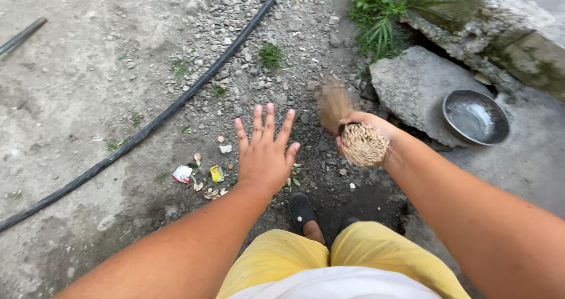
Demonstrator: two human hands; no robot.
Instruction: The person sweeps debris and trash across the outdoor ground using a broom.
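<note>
Broom [353, 131] of stiff sticks sits clenched in right hand [369, 135]; left hand [265, 155] spread; metal bowl [475, 117] holds water.

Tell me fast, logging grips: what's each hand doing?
Left hand: open, fingers spread, holding nothing.
Right hand: closed on a stick broom.

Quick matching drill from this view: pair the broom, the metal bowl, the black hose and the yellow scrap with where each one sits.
Things:
1. broom
2. metal bowl
3. black hose
4. yellow scrap

Places:
A. lying across the gravel, from top centre to lower left
B. on the ground just left of the left hand
C. gripped in the right hand
D. on the concrete at the right, beside the broken slab

Pairs: 1-C, 2-D, 3-A, 4-B
</note>
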